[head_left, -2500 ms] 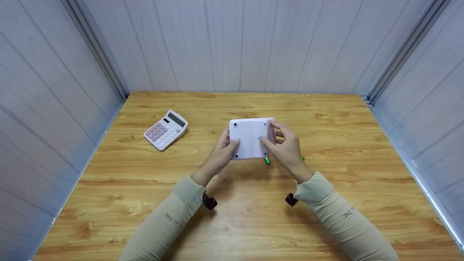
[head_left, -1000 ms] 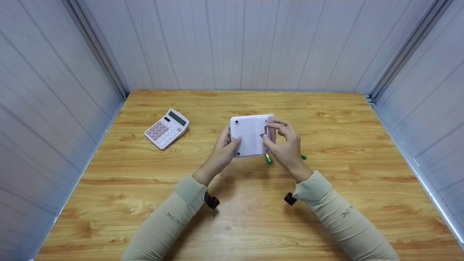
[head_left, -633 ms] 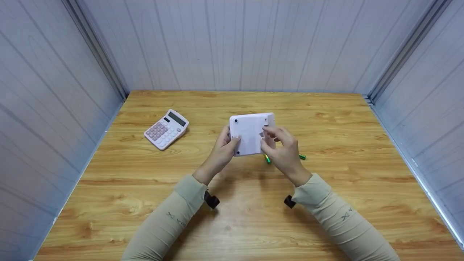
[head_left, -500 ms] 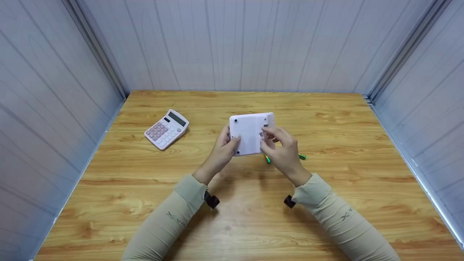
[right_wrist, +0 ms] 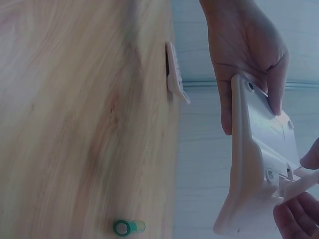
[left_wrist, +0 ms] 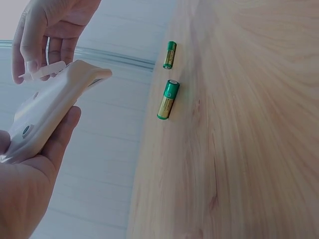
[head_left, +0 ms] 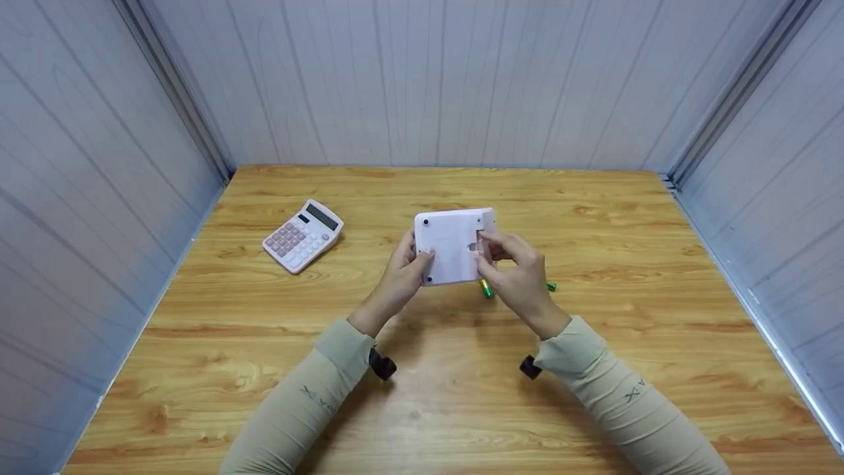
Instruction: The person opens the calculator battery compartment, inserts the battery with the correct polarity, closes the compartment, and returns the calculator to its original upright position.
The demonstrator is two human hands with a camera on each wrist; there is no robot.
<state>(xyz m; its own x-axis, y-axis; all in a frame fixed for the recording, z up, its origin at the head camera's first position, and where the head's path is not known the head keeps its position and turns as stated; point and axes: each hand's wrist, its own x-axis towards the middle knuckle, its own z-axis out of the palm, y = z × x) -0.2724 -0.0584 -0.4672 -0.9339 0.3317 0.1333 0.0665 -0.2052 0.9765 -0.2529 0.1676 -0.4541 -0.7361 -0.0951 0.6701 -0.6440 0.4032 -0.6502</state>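
A pale calculator (head_left: 450, 245) is held up above the table with its back, rubber feet and screws facing me. My left hand (head_left: 397, 272) grips its left edge, thumb on the back and fingers behind. At the right part of the back, my right hand (head_left: 521, 274) pinches a small white battery cover (left_wrist: 47, 70) between thumb and fingers. The cover stands tilted off the back, with the battery compartment (right_wrist: 285, 180) partly exposed beside it; its inside is mostly hidden. Below on the table lie two green-and-gold batteries, the nearer battery (left_wrist: 168, 99) and the farther battery (left_wrist: 170, 55).
A second calculator (head_left: 303, 236), pink and white, lies face up at the left of the wooden table (head_left: 422, 409). Pale panel walls (head_left: 409, 79) enclose the back and both sides.
My right hand has lifted the battery cover from the calculator's back, and the compartment beneath has come into view. The left hand keeps its grip; the calculator has shifted only slightly.
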